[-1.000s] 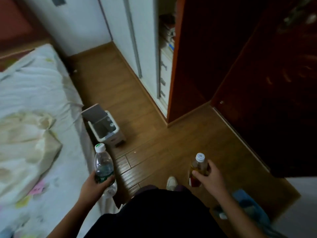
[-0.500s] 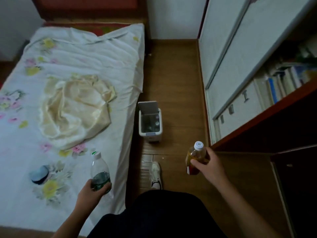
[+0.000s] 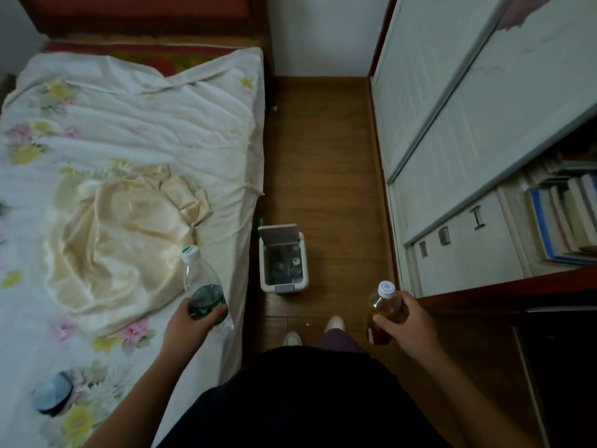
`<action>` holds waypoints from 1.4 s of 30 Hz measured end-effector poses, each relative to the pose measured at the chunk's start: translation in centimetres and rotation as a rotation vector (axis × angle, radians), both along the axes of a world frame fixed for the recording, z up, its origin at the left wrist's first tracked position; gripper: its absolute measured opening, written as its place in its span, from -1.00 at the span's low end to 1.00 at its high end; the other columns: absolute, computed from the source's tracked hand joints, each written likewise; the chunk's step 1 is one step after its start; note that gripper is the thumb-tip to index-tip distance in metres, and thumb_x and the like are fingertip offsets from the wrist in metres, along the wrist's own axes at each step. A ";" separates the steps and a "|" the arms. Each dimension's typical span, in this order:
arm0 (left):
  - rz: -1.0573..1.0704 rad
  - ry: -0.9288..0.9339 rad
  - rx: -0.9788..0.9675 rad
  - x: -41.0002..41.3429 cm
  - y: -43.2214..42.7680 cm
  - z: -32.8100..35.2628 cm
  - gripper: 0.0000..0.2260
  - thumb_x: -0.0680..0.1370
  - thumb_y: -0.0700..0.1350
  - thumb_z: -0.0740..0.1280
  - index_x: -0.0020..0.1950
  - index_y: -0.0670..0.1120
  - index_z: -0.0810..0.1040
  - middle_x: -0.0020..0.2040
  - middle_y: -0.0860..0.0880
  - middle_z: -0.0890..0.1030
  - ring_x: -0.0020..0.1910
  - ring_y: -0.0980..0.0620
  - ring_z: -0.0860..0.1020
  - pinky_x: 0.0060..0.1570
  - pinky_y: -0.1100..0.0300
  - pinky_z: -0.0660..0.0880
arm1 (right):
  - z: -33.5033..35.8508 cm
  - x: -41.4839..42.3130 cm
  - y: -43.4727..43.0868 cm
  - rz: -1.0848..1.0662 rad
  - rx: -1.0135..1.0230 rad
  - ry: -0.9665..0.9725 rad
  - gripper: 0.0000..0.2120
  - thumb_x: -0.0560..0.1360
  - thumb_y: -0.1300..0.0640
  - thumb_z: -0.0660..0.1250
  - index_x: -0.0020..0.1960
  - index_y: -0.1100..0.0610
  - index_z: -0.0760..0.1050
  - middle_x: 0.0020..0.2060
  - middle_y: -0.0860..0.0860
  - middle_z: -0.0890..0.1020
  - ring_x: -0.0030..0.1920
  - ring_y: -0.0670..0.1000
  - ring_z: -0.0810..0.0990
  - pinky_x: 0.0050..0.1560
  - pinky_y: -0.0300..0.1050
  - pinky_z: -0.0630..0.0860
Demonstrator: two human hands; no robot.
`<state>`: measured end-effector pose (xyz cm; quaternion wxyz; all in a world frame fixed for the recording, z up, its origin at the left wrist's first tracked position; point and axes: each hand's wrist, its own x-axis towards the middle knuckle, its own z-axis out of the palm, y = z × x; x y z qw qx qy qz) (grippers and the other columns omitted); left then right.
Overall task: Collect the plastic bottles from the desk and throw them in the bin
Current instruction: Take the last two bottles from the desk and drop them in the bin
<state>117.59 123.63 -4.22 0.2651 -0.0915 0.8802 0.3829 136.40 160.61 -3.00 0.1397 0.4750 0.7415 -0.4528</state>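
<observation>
My left hand (image 3: 190, 328) grips a clear plastic water bottle (image 3: 202, 282) with a green label and white cap, held upright over the bed's edge. My right hand (image 3: 408, 324) grips a bottle of amber drink (image 3: 382, 308) with a red label and white cap, upright above the floor. A small white bin (image 3: 302, 253) stands on the wooden floor ahead, between both hands, against the bed side. Its lid is flipped up and several clear bottles lie inside.
A bed (image 3: 135, 130) with floral sheet and a crumpled cream cloth (image 3: 119, 240) fills the left. A white wardrobe (image 3: 458, 130) with drawers and stacked books (image 3: 562, 221) lines the right. A narrow wooden floor strip (image 3: 319, 156) runs between. My feet (image 3: 334, 323) stand just short of the bin.
The view has swung left and moved closer to the bin, which now sits straight ahead and nearer. Both hands keep hold of their bottles.
</observation>
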 end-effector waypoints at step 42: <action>-0.014 -0.035 0.099 -16.7 16.1 -37.0 -0.43 0.38 0.12 0.52 0.34 0.13 0.42 0.27 0.19 0.54 0.28 0.17 0.49 0.24 0.08 0.50 | -32.8 -29.6 -0.8 0.268 -0.164 0.058 -0.38 0.39 -0.10 0.52 0.39 -0.09 0.41 0.23 -0.16 0.58 0.25 -0.14 0.53 0.25 -0.03 0.50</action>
